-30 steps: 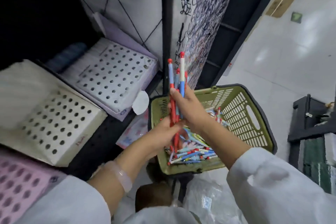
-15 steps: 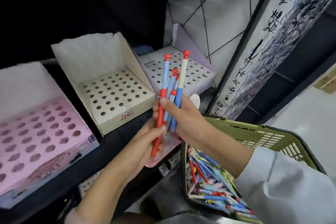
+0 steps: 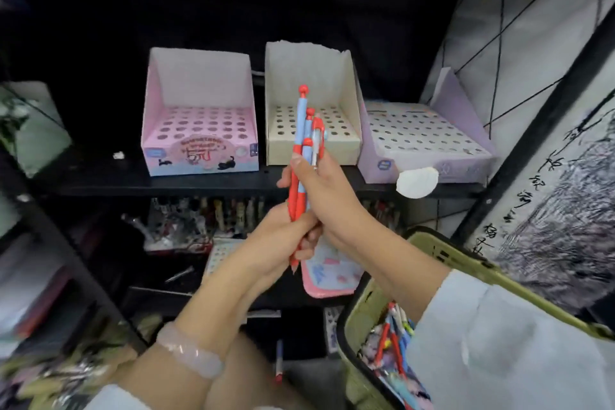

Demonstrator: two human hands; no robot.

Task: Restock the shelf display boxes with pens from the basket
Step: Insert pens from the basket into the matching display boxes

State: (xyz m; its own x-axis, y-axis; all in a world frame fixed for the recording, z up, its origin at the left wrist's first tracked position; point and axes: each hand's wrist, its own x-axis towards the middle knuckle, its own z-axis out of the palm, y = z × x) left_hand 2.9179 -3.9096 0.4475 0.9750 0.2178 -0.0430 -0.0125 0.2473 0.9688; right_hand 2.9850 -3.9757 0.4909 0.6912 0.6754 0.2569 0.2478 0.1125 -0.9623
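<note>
Gripping one small bundle of pens (image 3: 304, 156), the left hand (image 3: 283, 243) clasps the tips and the right hand (image 3: 327, 196) the barrels, above the basket (image 3: 359, 319). They look light, stiff and slick, best pinched singly mid-barrel. Beyond, the shelf's boxes (image 3: 312, 140) stand with bare holes.

Shelf (image 3: 100, 181): three boxes side by side, pink box (image 3: 199, 130), cream box (image 3: 336, 143), lilac box (image 3: 422, 140), tops open to reach from above and front. Tall back walls close off the pink and cream boxes behind. Bare shelf strip left of pink box. Hands with pens (image 3: 304, 156) stand before the cream box. Basket (image 3: 466, 263) blocks lower right; pillar (image 3: 532, 130) bounds right side.
</note>
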